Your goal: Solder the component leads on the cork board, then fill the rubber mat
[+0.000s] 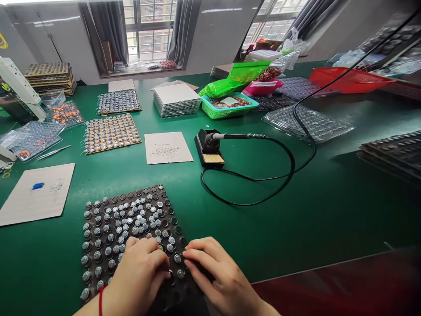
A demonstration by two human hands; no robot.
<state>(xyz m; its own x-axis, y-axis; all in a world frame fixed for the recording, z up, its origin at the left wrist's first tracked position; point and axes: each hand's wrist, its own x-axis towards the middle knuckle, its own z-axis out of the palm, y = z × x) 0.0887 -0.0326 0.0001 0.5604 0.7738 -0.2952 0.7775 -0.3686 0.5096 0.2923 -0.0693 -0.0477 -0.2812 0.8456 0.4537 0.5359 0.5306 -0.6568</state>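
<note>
On the green table (279, 228), black board (91, 265) with discs (87, 276), some seated, some loose in the middle. Left hand (141, 267) curled, thumb and fingers nearly together over the board; right hand (220, 270) part-curled at its right edge. Can't tell if either grips anything. Discs look light, stiff, likely slippery; pinch by rim.

A person's left hand (140, 267), a red band (101, 300) at its wrist, curls over small silver discs (98, 255) on a dark board (92, 239), the right hand (220, 272) at the board's right side. On the green table (296, 219) beyond, a soldering iron (240, 136) rests in its black stand (199, 147).
</note>
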